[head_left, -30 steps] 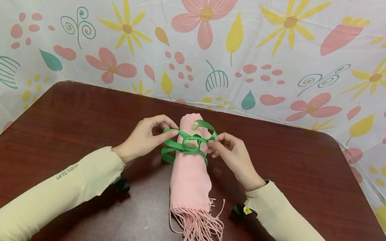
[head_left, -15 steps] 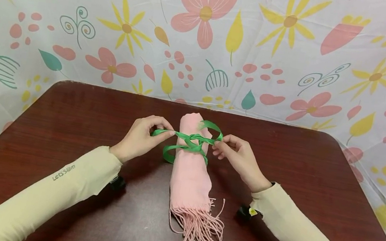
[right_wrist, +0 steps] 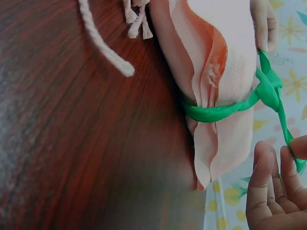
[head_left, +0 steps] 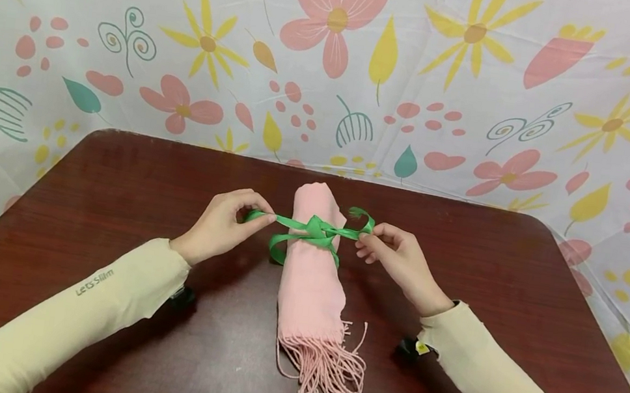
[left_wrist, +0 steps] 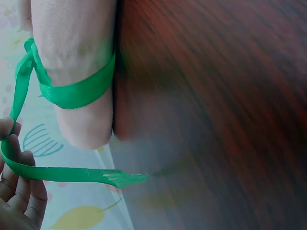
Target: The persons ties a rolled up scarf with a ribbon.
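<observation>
A pink fringed scarf (head_left: 312, 288), rolled up lengthwise, lies on the table with a green ribbon (head_left: 318, 228) wrapped round it and knotted on top. To the left of the roll, my left hand (head_left: 225, 223) pinches one ribbon end between thumb and forefinger; its frayed tip hangs free in the left wrist view. On the other side, my right hand (head_left: 402, 258) pinches the opposite end, which curls up above the fingers. Both ends stretch outward from the knot. The right wrist view shows the ribbon band (right_wrist: 216, 112) crossing the scarf's layered edges.
A dark reddish-brown table (head_left: 114, 198) carries the scarf. Behind it hangs a white cloth (head_left: 404, 50) with flower and leaf prints. The scarf's fringe (head_left: 329, 372) spreads toward the table's near side.
Both hands have moved apart, left hand leftward and right hand rightward, with the ribbon ends. The loose loops over the scarf have drawn down into a smaller knot. The scarf stays in place.
</observation>
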`<state>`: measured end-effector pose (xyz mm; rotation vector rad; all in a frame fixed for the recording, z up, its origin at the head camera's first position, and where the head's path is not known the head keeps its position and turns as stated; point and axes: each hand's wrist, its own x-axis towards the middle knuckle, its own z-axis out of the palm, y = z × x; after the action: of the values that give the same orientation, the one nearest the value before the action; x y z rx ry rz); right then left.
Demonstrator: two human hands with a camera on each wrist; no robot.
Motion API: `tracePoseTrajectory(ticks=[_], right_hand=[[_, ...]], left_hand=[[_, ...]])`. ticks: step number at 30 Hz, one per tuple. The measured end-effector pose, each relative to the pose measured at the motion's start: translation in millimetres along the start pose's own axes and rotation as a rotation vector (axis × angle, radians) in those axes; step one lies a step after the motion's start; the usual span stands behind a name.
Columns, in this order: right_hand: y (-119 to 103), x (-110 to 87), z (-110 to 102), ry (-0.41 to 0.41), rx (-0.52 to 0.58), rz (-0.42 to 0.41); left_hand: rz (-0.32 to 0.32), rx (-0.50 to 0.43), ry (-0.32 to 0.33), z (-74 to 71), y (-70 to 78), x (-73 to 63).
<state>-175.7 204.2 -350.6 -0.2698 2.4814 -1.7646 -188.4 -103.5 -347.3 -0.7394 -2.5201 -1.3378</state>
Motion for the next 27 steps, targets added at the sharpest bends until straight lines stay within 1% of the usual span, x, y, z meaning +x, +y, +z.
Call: tracePoseTrajectory(ticks=[7, 16, 27], right_hand=[[3, -1.0, -3, 0.012, -0.048, 0.018], [6, -3.8, -9, 0.016, -0.074, 0.038], [7, -6.9, -17, 0.017, -0.069, 0.046]], left_hand=[[-0.002, 0.015, -0.007, -3.6, -6.3, -3.8], [-0.007, 0.040, -0.016, -10.6, -10.6, -8.4], [-0.052, 0.085, -0.022, -22.4, -15.2, -14.5]])
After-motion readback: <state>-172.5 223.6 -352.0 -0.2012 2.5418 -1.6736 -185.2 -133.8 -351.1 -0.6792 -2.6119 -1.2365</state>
